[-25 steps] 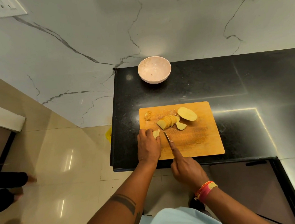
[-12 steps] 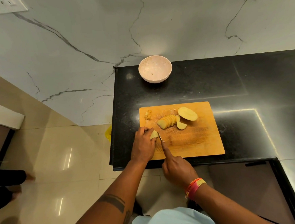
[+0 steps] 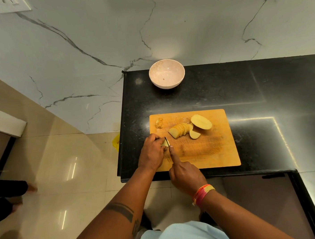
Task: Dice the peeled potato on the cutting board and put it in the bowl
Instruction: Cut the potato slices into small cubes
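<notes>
A small potato piece [image 3: 165, 143] is pinned at the near-left of the cutting board [image 3: 208, 149] by the left hand [image 3: 151, 152], its grip curled around it to steady the cut. The knife [image 3: 167, 143], seemingly mid-slice, is gripped by the right hand [image 3: 186, 176], forefinger along its spine. Farther off lie pale fanned slices [image 3: 179, 130] and 1 half [image 3: 201, 122]; the bowl [image 3: 166, 73] holds none.
</notes>
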`<state>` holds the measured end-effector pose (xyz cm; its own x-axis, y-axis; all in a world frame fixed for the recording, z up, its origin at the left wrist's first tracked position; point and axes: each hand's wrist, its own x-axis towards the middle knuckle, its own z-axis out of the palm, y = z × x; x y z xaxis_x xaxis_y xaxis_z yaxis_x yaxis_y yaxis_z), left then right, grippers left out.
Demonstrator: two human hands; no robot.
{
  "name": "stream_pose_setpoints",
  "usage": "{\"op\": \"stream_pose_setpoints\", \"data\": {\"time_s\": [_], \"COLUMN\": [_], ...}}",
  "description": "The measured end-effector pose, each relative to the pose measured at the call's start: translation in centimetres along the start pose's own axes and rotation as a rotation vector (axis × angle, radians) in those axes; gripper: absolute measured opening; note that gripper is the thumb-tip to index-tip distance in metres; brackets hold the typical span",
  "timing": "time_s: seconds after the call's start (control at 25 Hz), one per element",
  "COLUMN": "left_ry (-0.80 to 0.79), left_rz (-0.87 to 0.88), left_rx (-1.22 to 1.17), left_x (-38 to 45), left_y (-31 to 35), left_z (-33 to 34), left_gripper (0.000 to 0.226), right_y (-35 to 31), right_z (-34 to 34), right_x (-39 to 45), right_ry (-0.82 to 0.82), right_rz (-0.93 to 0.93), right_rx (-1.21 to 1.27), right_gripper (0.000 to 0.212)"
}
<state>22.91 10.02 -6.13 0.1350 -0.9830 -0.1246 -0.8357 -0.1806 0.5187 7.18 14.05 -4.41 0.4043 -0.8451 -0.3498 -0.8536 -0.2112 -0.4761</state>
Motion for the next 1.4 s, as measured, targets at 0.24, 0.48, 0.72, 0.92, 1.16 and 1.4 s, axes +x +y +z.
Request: {"op": "stream_pose_setpoints", "data": {"time_s": [0.24, 0.48, 0.72, 0.92, 1.16, 1.4], "left_ry": [0.015, 0.031, 0.018, 0.052, 0.044, 0.048], "left_rz": [-0.008, -0.022, -0.015, -0.016, -0.016, -0.041], "left_rx": [0.02, 0.015, -0.015, -0.017, 0.027, 0.019], "left_x": [-0.1, -0.3, -0.8, -1.3, -0.5, -0.6], "left_y": [0.4, 0.6, 0.0, -0.6, -0.6, -0.1], "left_z": [-0.1, 0.1, 0.1, 0.4, 0.4, 0.5], "left_gripper": [0.038, 0.042, 0.049, 0.043, 0.041, 0.041], "right_y": [-0.3, 1.5, 1.5, 0.3, -0.7, 0.6], "right_z": [-0.7, 0.4, -0.2, -0.4, -0.3, 0.3], "right_x": [2.1, -2.9, -3.4, -1.1, 1.3, -1.7], "right_ry": [-0.001, -0.077, -0.069, -0.026, -0.038, -0.072], "right_rz": [-0.017, -0.005, 0.002, -0.012, 0.001, -0.02], "right_rx": [-0.059, -0.111, -0.056, -0.02, -0.029, -0.074], "right_gripper": [0.073, 0.078, 0.077, 0.076, 0.072, 0.077]}}
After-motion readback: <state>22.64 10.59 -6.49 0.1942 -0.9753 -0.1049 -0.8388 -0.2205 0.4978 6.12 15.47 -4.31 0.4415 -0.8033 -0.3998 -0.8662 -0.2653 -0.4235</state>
